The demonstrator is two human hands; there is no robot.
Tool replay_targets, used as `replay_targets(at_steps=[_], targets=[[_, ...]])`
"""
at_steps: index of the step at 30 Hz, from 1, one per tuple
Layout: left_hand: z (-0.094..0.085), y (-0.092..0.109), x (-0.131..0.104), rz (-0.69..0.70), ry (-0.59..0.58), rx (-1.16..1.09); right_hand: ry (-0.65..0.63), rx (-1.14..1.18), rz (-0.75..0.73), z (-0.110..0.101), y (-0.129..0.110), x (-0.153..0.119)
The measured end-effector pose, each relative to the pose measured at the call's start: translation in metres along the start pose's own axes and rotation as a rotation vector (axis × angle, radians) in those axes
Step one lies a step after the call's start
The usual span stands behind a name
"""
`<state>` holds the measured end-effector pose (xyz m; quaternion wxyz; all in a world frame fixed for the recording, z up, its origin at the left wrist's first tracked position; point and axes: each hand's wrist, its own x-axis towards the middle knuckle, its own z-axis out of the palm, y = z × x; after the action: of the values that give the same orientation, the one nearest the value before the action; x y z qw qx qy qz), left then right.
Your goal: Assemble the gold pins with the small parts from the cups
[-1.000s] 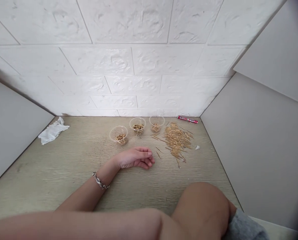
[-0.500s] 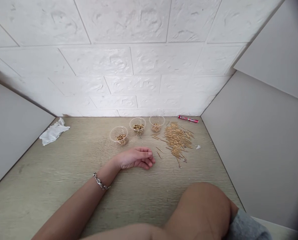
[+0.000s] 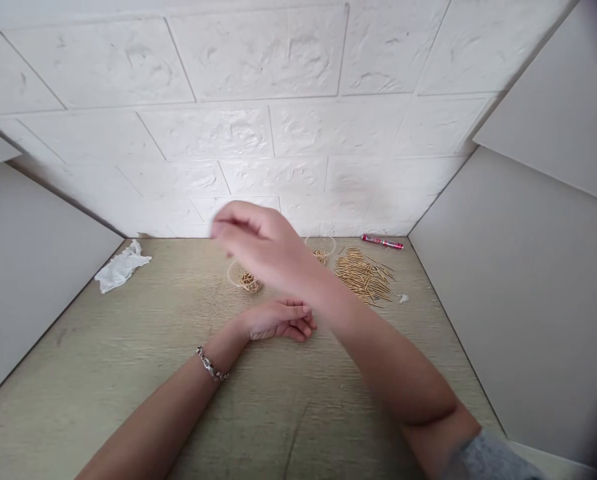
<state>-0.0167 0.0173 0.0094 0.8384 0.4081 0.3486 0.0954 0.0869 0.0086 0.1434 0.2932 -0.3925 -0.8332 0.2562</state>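
Newly in view since the earlier frame, our right hand (image 3: 258,233) hangs blurred before the wall (image 3: 278,67), fingers curled inward; whether they pinch anything we cannot tell. Our left hand (image 3: 281,320) rests on the table (image 3: 153,320), loosely curled, thumb against forefinger; its grip, too, we cannot determine. Gold pins (image 3: 361,275) lie heaped at right, their near edge hidden by our right forearm (image 3: 368,333). We see 2 clear cups, the left cup (image 3: 235,275) and the right cup (image 3: 323,244), each containing gold pieces (image 3: 251,283). White tissue (image 3: 123,267) lies far left. Visible earlier, the middle cup is now concealed.
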Motion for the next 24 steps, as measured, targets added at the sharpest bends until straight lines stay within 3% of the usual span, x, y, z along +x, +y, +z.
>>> replay_targets(at_steps=[2, 7, 13, 24], targets=[[-0.002, 0.000, 0.002, -0.006, -0.035, -0.009, 0.146, -0.113, 0.124, 0.004, 0.026, 0.016], [-0.004, -0.002, 0.004, 0.001, -0.069, -0.017, -0.032, -0.405, 0.326, 0.013, 0.061, 0.031], [-0.005, -0.003, 0.004, 0.007, -0.074, -0.002, -0.240, -0.465, 0.384, 0.027, 0.069, 0.029], [-0.006, -0.004, 0.005, 0.012, -0.084, 0.000, -0.374, -0.384, 0.508, 0.025, 0.061, 0.033]])
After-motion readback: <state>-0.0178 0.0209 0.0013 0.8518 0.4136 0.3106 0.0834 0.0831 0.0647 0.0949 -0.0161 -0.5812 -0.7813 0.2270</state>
